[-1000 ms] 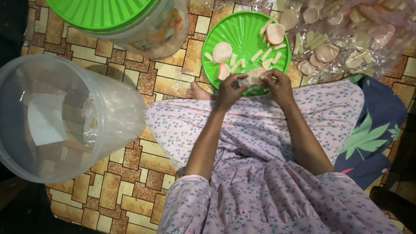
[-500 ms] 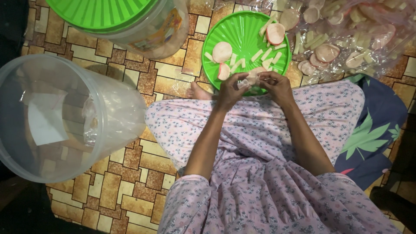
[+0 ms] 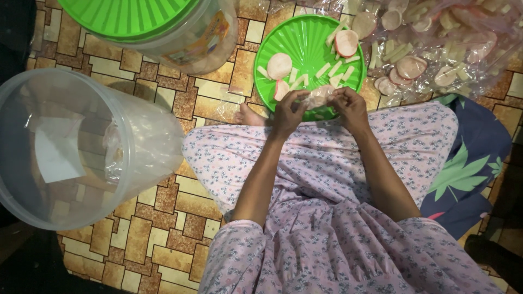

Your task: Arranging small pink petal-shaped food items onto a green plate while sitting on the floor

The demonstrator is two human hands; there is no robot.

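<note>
A small clear packet (image 3: 318, 97) is pinched between both hands, the left hand (image 3: 287, 111) closing its fingers on one end and the right hand (image 3: 350, 106) on the other. The packet sits just over the near rim of a green plate (image 3: 305, 41) of pale slices and sticks. Both forearms reach forward across a floral-clad lap. A clear bag of crackers (image 3: 447, 49) lies to the right, and an empty plastic tub (image 3: 71, 147) lies tipped on the tiled floor at left.
</note>
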